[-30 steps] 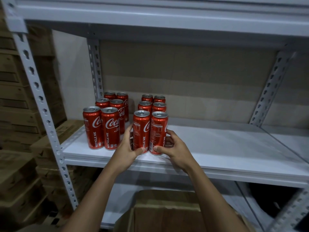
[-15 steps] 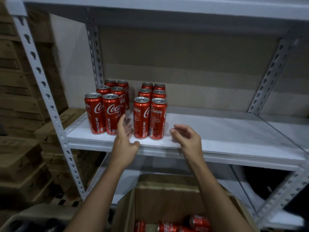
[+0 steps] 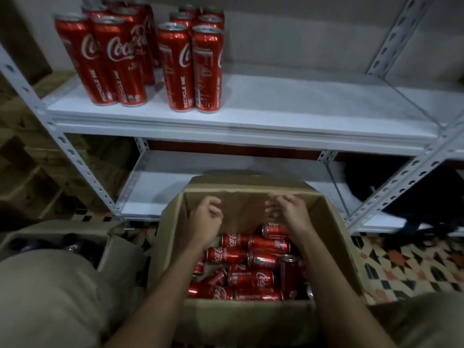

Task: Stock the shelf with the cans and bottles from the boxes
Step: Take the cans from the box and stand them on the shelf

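- The left hand [image 3: 207,219] is hanging over the open cardboard box [image 3: 173,237], fingers loosely curled and holding nothing; it is touching none of the cans below it.
- The right hand [image 3: 288,212] is hovering beside it near the box's far wall, fingers bent in a relaxed curl, also carrying nothing.
- Both forearms are reaching forward and down from the bottom of the view, roughly side by side, with the backs of the hands facing up.
- The loose cans [image 3: 251,267] are lying on their sides in a jumble at the bottom of the box, red with white lettering, one or two standing more upright at the right.
- The stocked cans [image 3: 140,59] are standing upright in two clusters at the left end of the white shelf [image 3: 301,106], well above the hands.
- A second box [image 3: 108,249] is sitting just left of the first, its contents dark and hard to make out.
- A patterned tile floor [image 3: 401,267] is showing to the right.
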